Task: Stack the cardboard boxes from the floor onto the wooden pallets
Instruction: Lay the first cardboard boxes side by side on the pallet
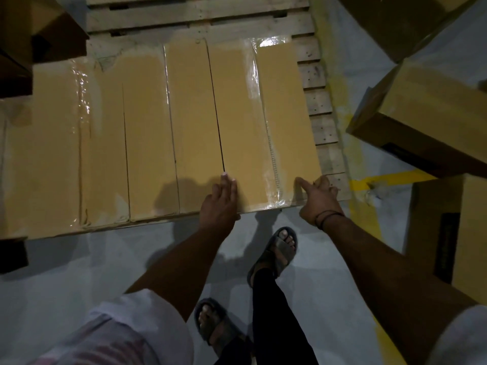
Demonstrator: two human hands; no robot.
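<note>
Left hand (220, 198): lying flat on top of the right-hand box (266, 114) at its near left corner, fingers straight and close together, pressing down just beside the dark seam.
Right hand (317, 198): gripping the near right corner of the same box, thumb stretching across the top, the other fingers curling round the right side.
Right-hand box: sitting on the wooden pallet (200, 17) as the rightmost in a row, touching the middle box (171, 122) along its left side; a strip of clear tape is running down its top.
Row of boxes: the middle box and the left box (60, 143) are lying side by side on the pallet, their near ends lining up roughly with the pallet's near edge.
Pallet: bare slats are showing at the far side and along the right of the row.
Floor boxes: a tilted box (432, 101) and a near box (469, 233) are standing on the grey floor (79, 272) to the right, well apart from the pallet.
Yellow line (366, 185): running along the floor just right of the pallet.
Feet: both are wearing dark sandals (279, 248), standing near the pallet's near edge.
Wristband (329, 217): a dark band is circling the right wrist.
</note>
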